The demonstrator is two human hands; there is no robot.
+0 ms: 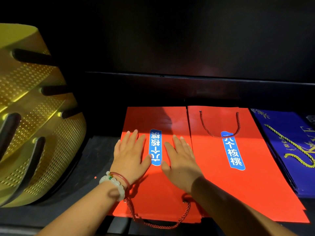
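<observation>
— Dark shelving all round on the head camera, with a black ledge point(95, 159) running left to right and a shadowed recess behind it.

— What's lying on it?

— Dead centre, a red paper bag point(153, 193), flat on the ledge. Its blue label point(155, 147) with white characters runs near to far down the middle.

— And the hands?

— Both are down on it! The left hand point(132, 154) lies palm-down just left of the label, fingers straight and slightly spread, grasping nothing. The right hand point(180, 159) mirrors it just right of the label, fingers extended and flat on the paper. Both thumbs angle in towards the label's near end.

— Anything on the wrists?

— A white bead bracelet point(113, 184) and a red bangle point(121, 178) on the left wrist.

— The bag's handle?

— A twisted red cord point(162, 225) loops out past the near edge of the bag.

— Neighbours?

— Just to the right, a second red bag point(255, 176) lies flat, edge to edge with the first; whether they overlap I cannot tell. Its cord handle point(219, 137) rests on its face at the far end. Farther right, a dark blue bag point(279, 133) with a gold cord point(297, 158). Far left, a big yellow perforated object point(42, 133) with dark pegs point(32, 56) sticking out.
</observation>
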